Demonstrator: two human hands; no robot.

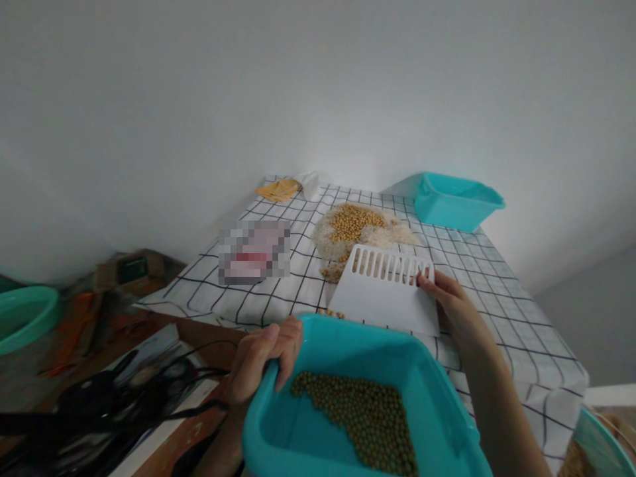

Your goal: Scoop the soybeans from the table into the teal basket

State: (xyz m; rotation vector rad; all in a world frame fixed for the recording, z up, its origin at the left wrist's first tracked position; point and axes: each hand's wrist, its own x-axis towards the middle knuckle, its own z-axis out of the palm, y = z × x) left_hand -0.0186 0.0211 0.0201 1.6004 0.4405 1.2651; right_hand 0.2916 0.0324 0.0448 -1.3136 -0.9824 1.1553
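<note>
My left hand (262, 361) grips the near left rim of a turquoise plastic tub (437, 424), fingers curled over the edge. Inside the tub lies a patch of green-brown beans (368, 417). My right hand (450, 298) holds a white slotted scoop (385, 298) by its right edge, just beyond the tub's far rim. Behind the scoop, a heap of yellow beans mixed with white rice (358, 228) lies on the checked tablecloth (501, 291).
A second turquoise tub (454, 199) stands at the table's far right. A yellow cloth (278, 190) and a white packet (309, 184) lie at the far edge. Black cables (124, 391) and a teal basin (24, 315) sit to the left, lower down.
</note>
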